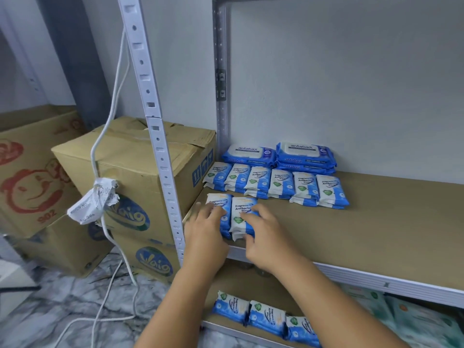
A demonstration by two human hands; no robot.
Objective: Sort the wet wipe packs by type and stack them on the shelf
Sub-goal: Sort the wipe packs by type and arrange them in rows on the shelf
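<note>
My left hand [204, 232] lies on the near-left stack [219, 205] of small wipe packs at the front left corner of the shelf board [376, 222], fingers spread over its top and outer edge. They are blurred, so I would only say they look laid flat rather than clamped. My right hand [266, 237] grips the near-right stack [242, 214], which touches the first one: fingers curled over the top pack, thumb against its near end. Both stacks are white and blue with a green shield badge and read "Fragrance Free Antibacterial Wipes", partly covered by my fingers. Behind them, a little apart, runs a row of six stacks [276, 185] with the same print, side by side. At the back against the wall sit the larger blue packs marked "antabax": a single antabax pack [248, 153] on the left and an antabax pile [305, 156] just beside it. On the lower shelf three more small packs [261, 317] of the antibacterial kind lie in a line. Left of the white slotted upright [155, 136] stand cardboard boxes [130, 167] with a blue oval logo that reads like "Waig". Another box [32, 177] carries a red face drawing and "902". A crumpled paper tag [93, 202] on a white cord shows "Batch No." and "Date".
</note>
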